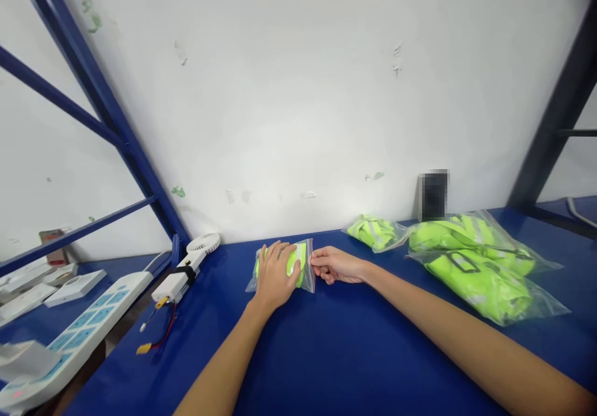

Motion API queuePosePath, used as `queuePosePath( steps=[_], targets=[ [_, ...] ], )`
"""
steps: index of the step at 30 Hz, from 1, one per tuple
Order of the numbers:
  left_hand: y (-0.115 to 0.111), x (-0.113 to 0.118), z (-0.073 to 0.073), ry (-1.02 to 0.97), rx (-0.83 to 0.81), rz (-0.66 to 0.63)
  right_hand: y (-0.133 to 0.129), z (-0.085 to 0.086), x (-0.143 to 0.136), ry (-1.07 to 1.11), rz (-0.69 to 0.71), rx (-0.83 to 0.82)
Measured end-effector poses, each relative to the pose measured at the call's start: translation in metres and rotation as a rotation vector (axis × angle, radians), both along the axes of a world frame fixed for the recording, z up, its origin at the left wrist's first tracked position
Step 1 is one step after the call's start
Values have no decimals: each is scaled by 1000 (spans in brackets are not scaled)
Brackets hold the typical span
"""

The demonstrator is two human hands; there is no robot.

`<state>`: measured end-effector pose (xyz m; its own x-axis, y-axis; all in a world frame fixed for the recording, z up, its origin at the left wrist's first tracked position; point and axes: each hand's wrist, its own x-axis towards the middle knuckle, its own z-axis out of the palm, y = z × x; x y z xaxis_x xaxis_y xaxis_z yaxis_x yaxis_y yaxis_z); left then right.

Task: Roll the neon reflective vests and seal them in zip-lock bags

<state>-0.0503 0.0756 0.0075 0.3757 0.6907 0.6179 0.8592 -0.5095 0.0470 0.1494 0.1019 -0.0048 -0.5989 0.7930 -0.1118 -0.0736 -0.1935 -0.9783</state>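
Observation:
A clear zip bag (306, 267) holding a folded neon-yellow item with silvery strips lies flat on the blue tabletop. My left hand (276, 273) rests on top of it, fingers spread and palm down. At the bag's right edge, where a reddish seal line runs, my right hand (336, 265) pinches the rim between thumb and fingers. Part of the yellow fabric is covered by my left hand.
Other clear bags of neon-yellow reflective gear (480, 279) lie to the right, and a smaller bag (375, 232) sits near the wall. A dark pixelated object (433, 195) leans there. On the left are a white fan (204, 242), a wired white box (173, 284) and a power strip (88, 326).

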Motion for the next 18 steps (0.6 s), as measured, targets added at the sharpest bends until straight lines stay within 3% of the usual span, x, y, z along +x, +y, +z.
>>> queuePosePath(
  steps=[5, 10, 18],
  targets=[
    [-14, 15, 5, -13, 121, -15, -1, -11, 2, 146, -59, 32],
    [-17, 32, 3, -18, -8, -37, -5, -11, -1, 169, -106, 81],
    [6, 27, -9, -84, -180, -92, -5, -10, -3, 105, -80, 181]
  ],
)
